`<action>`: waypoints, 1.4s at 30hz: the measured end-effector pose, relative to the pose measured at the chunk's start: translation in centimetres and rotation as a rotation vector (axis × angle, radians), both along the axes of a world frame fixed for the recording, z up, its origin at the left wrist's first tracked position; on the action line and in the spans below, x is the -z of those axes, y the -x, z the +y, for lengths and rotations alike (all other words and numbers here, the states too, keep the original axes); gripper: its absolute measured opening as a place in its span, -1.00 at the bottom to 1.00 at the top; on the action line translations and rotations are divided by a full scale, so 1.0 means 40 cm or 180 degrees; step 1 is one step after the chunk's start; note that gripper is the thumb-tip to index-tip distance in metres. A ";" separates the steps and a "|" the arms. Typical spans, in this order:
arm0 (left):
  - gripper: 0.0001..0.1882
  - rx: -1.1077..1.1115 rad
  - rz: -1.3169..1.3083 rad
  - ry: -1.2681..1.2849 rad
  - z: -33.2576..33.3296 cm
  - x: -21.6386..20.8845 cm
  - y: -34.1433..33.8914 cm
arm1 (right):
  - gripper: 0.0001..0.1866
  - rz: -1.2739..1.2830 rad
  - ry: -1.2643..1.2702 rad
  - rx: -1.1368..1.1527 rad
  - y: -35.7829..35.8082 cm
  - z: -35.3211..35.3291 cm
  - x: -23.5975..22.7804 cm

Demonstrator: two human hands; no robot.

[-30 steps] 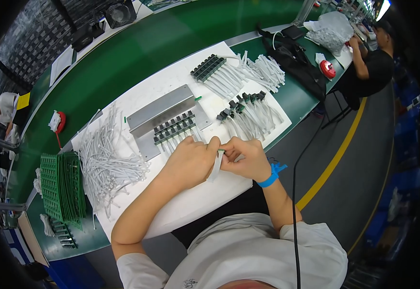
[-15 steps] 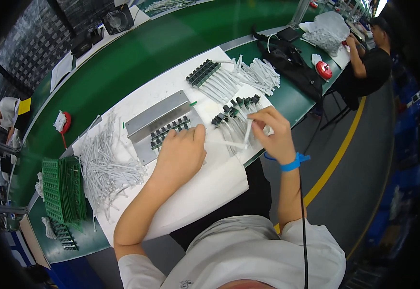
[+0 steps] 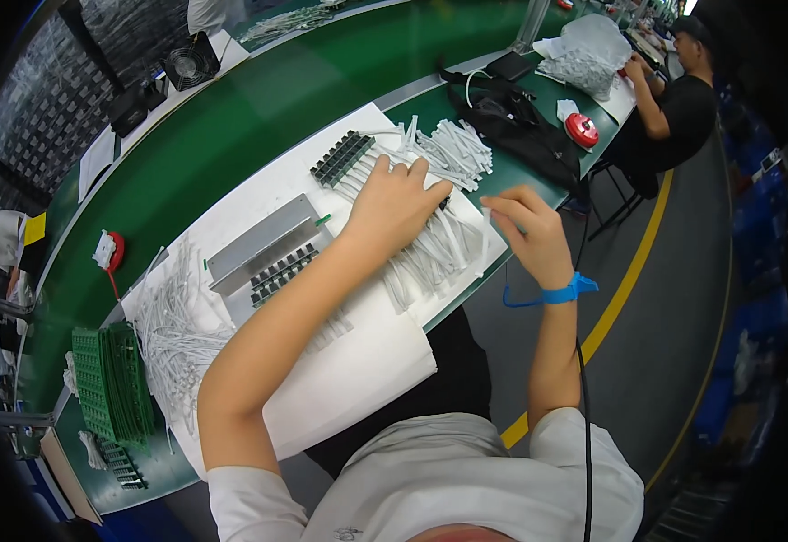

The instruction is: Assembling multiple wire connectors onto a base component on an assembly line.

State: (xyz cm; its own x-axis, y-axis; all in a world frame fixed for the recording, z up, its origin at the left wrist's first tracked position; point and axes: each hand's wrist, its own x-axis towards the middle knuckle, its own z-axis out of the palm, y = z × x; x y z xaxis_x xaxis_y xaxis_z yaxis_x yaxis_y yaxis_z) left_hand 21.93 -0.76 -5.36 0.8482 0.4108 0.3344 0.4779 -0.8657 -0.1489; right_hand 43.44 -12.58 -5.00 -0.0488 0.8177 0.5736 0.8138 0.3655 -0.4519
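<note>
Since half a second ago both hands have moved further right and away along the bench: the left hand [image 3: 394, 203], which lay flat near the grey metal tray [image 3: 263, 242], now rests on the row of white strips [image 3: 430, 257] at the far right of the white sheet [image 3: 358, 361], and the right hand [image 3: 529, 230] has lifted off the sheet to its right edge.

The left hand lies palm down, fingers spread wide, pressing on the strips and gripping nothing. The right hand hangs just right of it, thumb and fingers pinched narrowly on a single white strip [image 3: 484, 244] that hangs down from the fingertips. A blue wrist strap [image 3: 556, 294] circles that wrist.

The row of strips lies under and just near-side of the left hand, so the left hand is on it while the right hand stands close beside its right end. Each strip is thin, flat and white, with a dark connector block at its far end; their long axes run from far-left to near-right, side by side.

Further left sit more dark connector blocks [image 3: 281, 271], a loose pile of white strips [image 3: 172, 334] and green racks [image 3: 109, 384]. Another person [image 3: 674, 90] works at the far right.
</note>
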 end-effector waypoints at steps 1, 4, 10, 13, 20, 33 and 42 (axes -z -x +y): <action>-0.65 0.0021 0.0111 0.0083 -0.002 0.002 -0.008 | -0.76 -0.0039 -0.0044 -0.0081 0.008 0.010 0.004; -0.58 -0.0094 0.0167 0.0118 -0.008 0.011 -0.004 | -0.78 -0.0089 -0.0150 -0.0220 0.023 0.053 0.021; -0.48 -0.0392 -0.0626 0.0710 -0.050 -0.107 0.133 | -0.80 -0.0091 -0.0201 -0.0428 0.061 0.092 0.041; -0.54 -0.0669 -0.0855 0.1158 -0.099 -0.112 0.242 | -0.79 -0.0155 -0.0252 -0.0479 0.080 0.106 0.050; -0.67 -0.1122 -0.0917 0.1806 -0.199 -0.059 0.456 | -0.77 -0.0225 -0.0293 -0.0448 0.130 0.091 0.044; -0.82 -0.1289 -0.1233 0.0603 -0.203 0.100 0.460 | -0.72 0.0413 -0.0376 -0.0951 0.445 -0.076 0.164; -0.81 -0.1182 -0.1154 0.0669 -0.191 0.071 0.442 | -0.76 0.0981 -0.0126 -0.0906 0.435 -0.069 0.175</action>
